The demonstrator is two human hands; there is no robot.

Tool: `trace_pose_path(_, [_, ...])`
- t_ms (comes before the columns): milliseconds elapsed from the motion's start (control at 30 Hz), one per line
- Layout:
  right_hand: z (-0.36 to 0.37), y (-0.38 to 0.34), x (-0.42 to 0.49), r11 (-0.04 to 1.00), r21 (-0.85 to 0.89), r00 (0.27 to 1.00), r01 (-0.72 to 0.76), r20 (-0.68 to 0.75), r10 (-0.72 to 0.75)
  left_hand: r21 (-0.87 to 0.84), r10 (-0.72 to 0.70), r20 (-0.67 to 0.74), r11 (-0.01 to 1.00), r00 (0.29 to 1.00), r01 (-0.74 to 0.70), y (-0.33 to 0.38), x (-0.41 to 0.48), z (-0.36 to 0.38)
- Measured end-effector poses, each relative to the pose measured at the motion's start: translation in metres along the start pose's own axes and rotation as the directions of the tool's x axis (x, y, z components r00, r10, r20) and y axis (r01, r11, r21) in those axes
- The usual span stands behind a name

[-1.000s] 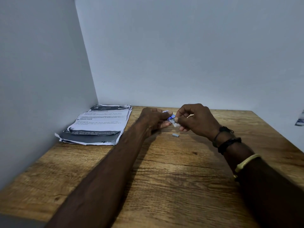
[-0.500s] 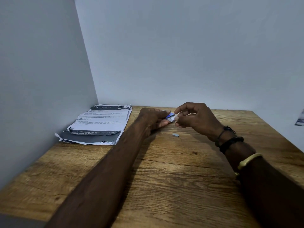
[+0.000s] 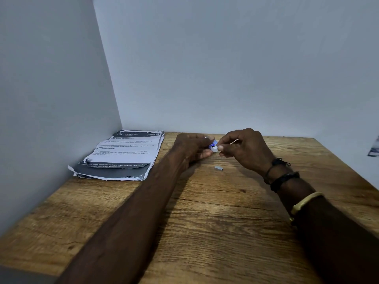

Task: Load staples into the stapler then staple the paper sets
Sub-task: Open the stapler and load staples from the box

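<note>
Small blue-and-white staple box: pinched between left hand and right hand. Light, crushable; hold by the sides. Loose staple strip at 6 o'clock, brittle. Paper sets at 9 o'clock.

We see a brown wooden table with dark grain streaks. The stack of white paper sheets carries black print and dark grey bands. The small box is white and blue, the loose staple strip silver-grey. The bracelets are black and pale yellow; the walls are plain grey-white.
</note>
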State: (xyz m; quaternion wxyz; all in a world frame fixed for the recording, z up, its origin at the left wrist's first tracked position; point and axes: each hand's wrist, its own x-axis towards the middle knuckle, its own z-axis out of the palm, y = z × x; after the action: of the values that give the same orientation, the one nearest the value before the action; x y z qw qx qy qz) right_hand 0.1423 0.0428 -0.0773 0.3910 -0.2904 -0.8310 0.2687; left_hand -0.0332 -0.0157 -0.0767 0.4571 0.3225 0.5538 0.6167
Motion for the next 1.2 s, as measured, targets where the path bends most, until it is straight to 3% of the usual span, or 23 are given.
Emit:
trace_pose_path(167, [0.003, -0.006, -0.002, 0.996, -0.092, 0.999, 0.018, -0.036, -0.022, 0.034, 0.022, 0.017, 0.999, 1.000, -0.022, -0.001, -0.001, 0.000])
trace_pose_path(500, [0.003, -0.011, -0.004, 0.995, -0.074, 0.984, 0.063, -0.161, -0.074, 0.018, 0.025, 0.075, 0.999, 0.997, -0.027, 0.002, -0.002, 0.002])
trace_pose_path(633, [-0.001, -0.012, -0.005, 1.000, -0.015, 0.990, 0.014, -0.140, -0.016, 0.017, 0.028, 0.087, 0.999, 0.996, -0.030, 0.000, -0.002, 0.003])
trace_pose_path(767, [0.004, -0.014, -0.003, 0.988, -0.156, 0.991, 0.001, -0.128, -0.021, 0.012, 0.045, 0.078, 0.999, 0.996, -0.046, -0.003, -0.001, 0.004])
trace_pose_path(1000, [0.001, -0.012, -0.001, 0.960, -0.253, 0.992, -0.117, -0.074, 0.102, 0.159, 0.052, 0.134, 0.985, 0.990, -0.073, -0.008, -0.001, 0.008])
trace_pose_path(1100, [0.001, -0.006, 0.000, 0.919, -0.331, 0.976, -0.215, -0.056, 0.208, 0.330, 0.225, -0.011, 0.921, 0.974, -0.208, -0.008, -0.002, 0.006])
trace_pose_path(1200, [0.000, 0.001, -0.001, 0.853, -0.423, 0.945, -0.305, -0.027, 0.325, 0.503, 0.436, -0.140, 0.805, 0.889, -0.316, -0.006, 0.001, 0.000])
